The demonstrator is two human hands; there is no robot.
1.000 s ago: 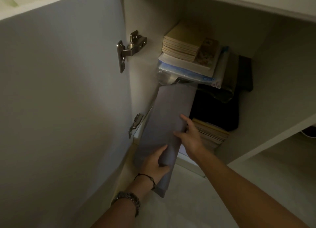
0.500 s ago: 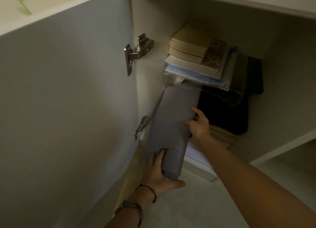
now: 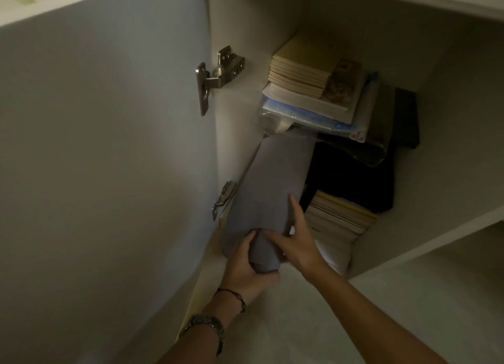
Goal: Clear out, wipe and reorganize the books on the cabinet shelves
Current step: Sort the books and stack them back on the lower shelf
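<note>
Dim cabinet (image 3: 450,150) interior here, white walls, with the door (image 3: 109,145) swung open on the left and two metal hinges (image 3: 218,74) showing on it. I've got both hands on a grey folder (image 3: 270,189) that leans out of the lower left of the cabinet, its top end tucked under the upper stack. My left hand (image 3: 245,265) has its fingers curled round the folder's bottom end from below, thumb on the front. My right hand (image 3: 297,241) pinches the folder's right edge, thumb across the front near the bottom, the other fingers behind it. On the upper level sits a stack of tan books (image 3: 305,63) on top of white and blue plastic sleeves (image 3: 300,110), with dark stuff to the right that I can't make out. Lower down, just right of the folder, a pile of thin booklets (image 3: 338,213) lies flat. Watch (image 3: 210,325) and cord bracelet (image 3: 231,295) on my left wrist. Pale floor (image 3: 381,309) below.
</note>
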